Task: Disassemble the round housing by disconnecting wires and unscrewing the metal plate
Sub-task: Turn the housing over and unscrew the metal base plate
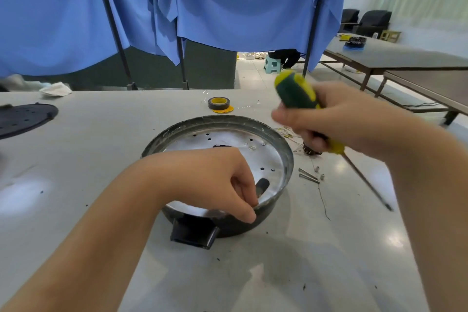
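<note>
The round black housing (pixel 287 159) sits mid-table with a shiny perforated metal plate (pixel 228 139) inside it and a black tab (pixel 193 234) at its near side. My left hand (pixel 215 180) reaches into the housing and its fingers pinch the near rim, where plate meets wall. My right hand (pixel 336 124) grips a green-and-yellow screwdriver (pixel 297 94) above the table to the right of the housing; the shaft points down and right, its tip (pixel 388 208) off the housing.
Loose screws (pixel 309 176) and thin wires (pixel 291 134) lie right of the housing. A roll of black tape (pixel 219 103) sits behind it. A black perforated disc (pixel 22 118) lies far left, a white cloth (pixel 55 90) beyond. Blue curtains hang behind the table.
</note>
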Demonstrator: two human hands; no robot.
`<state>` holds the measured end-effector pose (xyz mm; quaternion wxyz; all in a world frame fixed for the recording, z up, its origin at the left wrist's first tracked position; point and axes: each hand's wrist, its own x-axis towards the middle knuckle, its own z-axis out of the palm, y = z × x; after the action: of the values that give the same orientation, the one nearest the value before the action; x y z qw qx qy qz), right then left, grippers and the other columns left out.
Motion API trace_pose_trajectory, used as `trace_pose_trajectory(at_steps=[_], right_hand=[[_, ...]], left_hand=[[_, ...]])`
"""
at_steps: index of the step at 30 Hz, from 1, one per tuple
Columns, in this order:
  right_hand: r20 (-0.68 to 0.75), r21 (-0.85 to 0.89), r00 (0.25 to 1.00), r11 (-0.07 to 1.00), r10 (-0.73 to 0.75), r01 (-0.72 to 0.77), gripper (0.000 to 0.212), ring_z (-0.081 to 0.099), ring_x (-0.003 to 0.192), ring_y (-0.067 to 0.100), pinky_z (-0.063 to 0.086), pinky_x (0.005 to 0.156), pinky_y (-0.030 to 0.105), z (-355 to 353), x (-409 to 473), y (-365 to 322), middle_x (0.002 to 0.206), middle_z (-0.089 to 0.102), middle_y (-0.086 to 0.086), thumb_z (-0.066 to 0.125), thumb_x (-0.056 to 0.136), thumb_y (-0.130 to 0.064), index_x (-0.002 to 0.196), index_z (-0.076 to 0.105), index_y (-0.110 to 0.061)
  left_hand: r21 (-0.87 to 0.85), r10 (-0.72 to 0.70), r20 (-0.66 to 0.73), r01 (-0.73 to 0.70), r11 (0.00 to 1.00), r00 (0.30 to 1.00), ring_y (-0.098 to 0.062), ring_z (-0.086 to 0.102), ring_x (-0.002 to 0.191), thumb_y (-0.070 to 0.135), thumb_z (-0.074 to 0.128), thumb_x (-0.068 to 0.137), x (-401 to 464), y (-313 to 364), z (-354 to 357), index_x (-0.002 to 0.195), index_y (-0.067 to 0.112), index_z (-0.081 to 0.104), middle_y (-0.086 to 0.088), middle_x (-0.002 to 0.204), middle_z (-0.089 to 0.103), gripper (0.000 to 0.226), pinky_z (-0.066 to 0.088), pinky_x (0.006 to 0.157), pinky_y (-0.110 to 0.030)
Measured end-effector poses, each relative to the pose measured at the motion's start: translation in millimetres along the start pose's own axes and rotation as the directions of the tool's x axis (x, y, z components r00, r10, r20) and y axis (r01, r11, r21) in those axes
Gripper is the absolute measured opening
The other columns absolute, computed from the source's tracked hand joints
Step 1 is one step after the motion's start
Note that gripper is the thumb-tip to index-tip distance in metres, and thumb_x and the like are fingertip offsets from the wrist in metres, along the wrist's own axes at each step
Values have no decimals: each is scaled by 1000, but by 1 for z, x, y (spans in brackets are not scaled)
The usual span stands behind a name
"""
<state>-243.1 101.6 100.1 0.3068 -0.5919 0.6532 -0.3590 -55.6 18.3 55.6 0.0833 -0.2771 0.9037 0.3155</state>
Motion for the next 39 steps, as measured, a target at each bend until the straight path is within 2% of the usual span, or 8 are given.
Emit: trace_pose_trajectory(at_steps=[4, 8, 12, 16, 22, 27, 35, 39], right_hand=[[-128, 406, 984, 899, -121, 163, 35, 38, 40, 8, 36, 41, 18, 5, 5, -4, 51, 44, -6, 70, 70, -40, 75, 47, -14], [-217, 670, 976, 722, -32, 173, 28, 35, 40, 7, 32, 38, 17, 16, 16, -3, 50, 40, -6, 64, 89, -31, 79, 43, -15], [-270, 838, 955, 519, 126, 168, 27, 34, 39, 5, 32, 37, 16, 27, 27, 1, 50, 38, -6, 63, 91, -29, 78, 44, -16], [-380, 883, 900, 373, 213, 284, 25, 35, 40, 6, 33, 37, 17, 37, 33, 5, 50, 39, -5, 63, 92, -26, 78, 45, -15], [-550, 765, 816, 500, 178, 407, 24, 38, 41, 7, 36, 40, 19, 51, 33, 8, 50, 42, -4, 62, 93, -24, 78, 46, -15], [-555, 736, 818, 549, 154, 396, 25, 36, 40, 8, 35, 39, 19, 57, 32, 8, 50, 40, -4, 62, 92, -23, 76, 45, -15], [-556, 737, 823, 528, 120, 421, 26, 34, 40, 9, 33, 38, 18, 56, 31, 10, 51, 38, -3, 61, 92, -20, 75, 43, -15], [-552, 728, 830, 535, 84, 430, 25, 35, 40, 9, 33, 38, 19, 57, 30, 9, 50, 39, -3, 61, 92, -20, 75, 44, -15]], left_hand=[[26, -20, 44, 19, 999, 999, 4, 65, 80, 52, 76, 75, 0, -1, -3, 96, 41, 72, 25, 85, 70, 24, 52, 82, -23], [41, -49, 72, 46, 998, 996, -2, 68, 82, 54, 76, 75, 1, -1, -2, 103, 41, 69, 25, 87, 69, 31, 51, 80, -21], [38, -61, 75, 59, 998, 995, 1, 67, 80, 55, 76, 74, 0, 0, -3, 103, 41, 68, 27, 86, 68, 33, 49, 75, -20], [35, -86, 73, 84, 996, 994, -8, 70, 75, 56, 76, 72, -1, 0, -3, 106, 40, 64, 24, 85, 68, 39, 53, 76, -24], [57, -97, 46, 94, 994, 994, 9, 61, 60, 57, 76, 73, 0, 0, -3, 110, 37, 65, 14, 93, 71, 44, 48, 69, -18], [54, -76, 52, 74, 996, 996, 6, 60, 60, 54, 75, 75, 1, -1, -3, 109, 36, 66, 8, 96, 71, 40, 50, 68, -16], [49, -77, 49, 75, 996, 996, 6, 60, 60, 54, 76, 74, 3, -2, -3, 108, 34, 68, 6, 93, 71, 41, 49, 65, -15], [50, -77, 59, 74, 996, 995, -3, 66, 70, 55, 76, 73, 4, -4, -3, 108, 34, 68, 5, 94, 72, 41, 52, 73, -21]])
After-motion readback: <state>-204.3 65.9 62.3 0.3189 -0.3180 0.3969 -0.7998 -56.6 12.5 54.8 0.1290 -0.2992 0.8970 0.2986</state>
